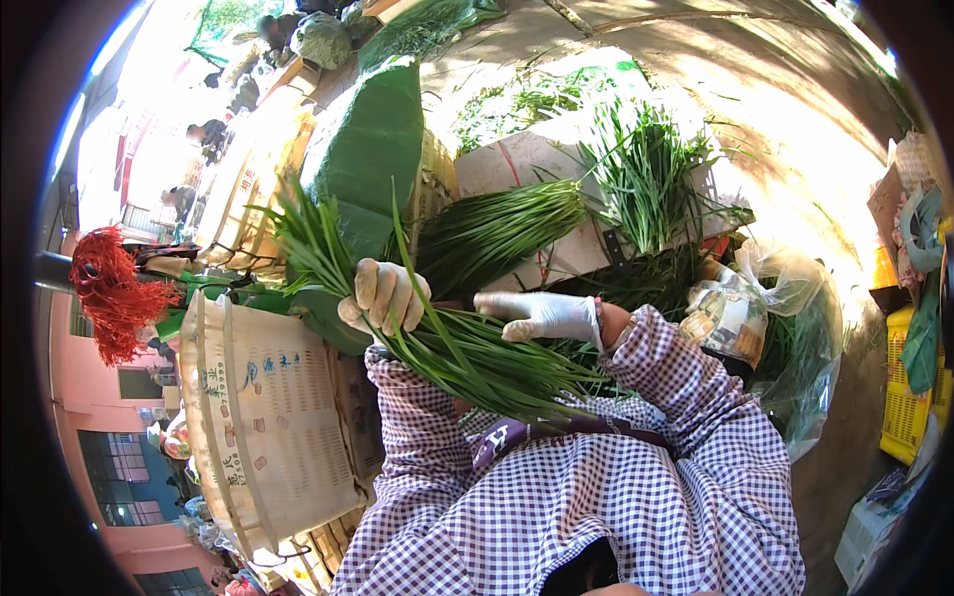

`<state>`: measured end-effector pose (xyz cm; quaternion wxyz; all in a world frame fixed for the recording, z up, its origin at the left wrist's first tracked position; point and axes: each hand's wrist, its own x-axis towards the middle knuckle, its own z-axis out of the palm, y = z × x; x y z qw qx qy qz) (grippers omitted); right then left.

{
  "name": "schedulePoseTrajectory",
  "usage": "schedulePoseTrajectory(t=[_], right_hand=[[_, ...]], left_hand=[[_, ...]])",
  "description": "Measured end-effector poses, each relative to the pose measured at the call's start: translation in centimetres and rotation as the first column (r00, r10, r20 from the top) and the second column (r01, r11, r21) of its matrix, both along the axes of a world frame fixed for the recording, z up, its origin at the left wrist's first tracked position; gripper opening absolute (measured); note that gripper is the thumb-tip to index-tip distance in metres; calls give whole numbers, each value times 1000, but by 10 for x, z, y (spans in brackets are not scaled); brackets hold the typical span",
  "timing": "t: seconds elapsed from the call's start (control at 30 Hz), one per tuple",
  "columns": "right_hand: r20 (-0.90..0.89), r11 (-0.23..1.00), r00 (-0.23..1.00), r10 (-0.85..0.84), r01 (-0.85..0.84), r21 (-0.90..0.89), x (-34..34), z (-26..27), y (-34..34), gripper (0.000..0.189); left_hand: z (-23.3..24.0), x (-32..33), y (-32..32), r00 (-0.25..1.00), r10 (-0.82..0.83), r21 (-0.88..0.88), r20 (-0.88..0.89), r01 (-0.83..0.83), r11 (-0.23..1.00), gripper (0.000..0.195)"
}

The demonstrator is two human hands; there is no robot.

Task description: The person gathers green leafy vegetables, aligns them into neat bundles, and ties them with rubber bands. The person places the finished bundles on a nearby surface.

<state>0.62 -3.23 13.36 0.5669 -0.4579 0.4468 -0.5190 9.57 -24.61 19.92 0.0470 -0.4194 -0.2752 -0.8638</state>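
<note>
My left hand (384,298), in a stained pale glove, is closed around a bunch of long green leaves, likely garlic chives (484,357). The bunch slants across my checked sleeve and apron front. My right hand (540,314), in a whitish glove, hovers beside the bunch with its fingers extended and nothing gripped. In front of my hands a thick bundle of the same leaves (514,223) lies on a pale board (484,167). Another loose pile of leaves (645,179) is on the board's right part.
At the left stand a large whitish plastic crate (291,417) and a hanging bunch of red ties (123,294). Green sheeting (373,149) covers a crate ahead. A clear plastic bag (809,372) is at the right, with a yellow crate (902,387) farther off. People are in the background.
</note>
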Motion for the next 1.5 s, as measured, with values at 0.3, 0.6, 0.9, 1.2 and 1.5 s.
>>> schedulePoseTrajectory(t=[0.3, 0.6, 0.9, 1.2, 1.5], right_hand=[[644, 993, 762, -72, 115, -25, 14, -35, 8, 78], [763, 910, 519, -385, 348, 223, 8, -64, 24, 59], [775, 872, 505, -379, 475, 117, -20, -66, 41, 70], [518, 751, 592, -617, 640, 163, -48, -91, 13, 51], [336, 500, 378, -863, 540, 677, -16, -102, 48, 68]], left_hand=[[-22, -44, 41, 162, 490, -384, 857, -433, 816, 24], [-80, -134, 82, 29, 850, -725, 526, -507, 466, 49], [-79, -32, 52, 228, 827, -804, 515, -207, 558, 73], [-139, -8, 120, 364, 480, -520, 798, 12, 854, 87], [-180, -28, 126, 134, 334, -340, 933, 21, 940, 47]])
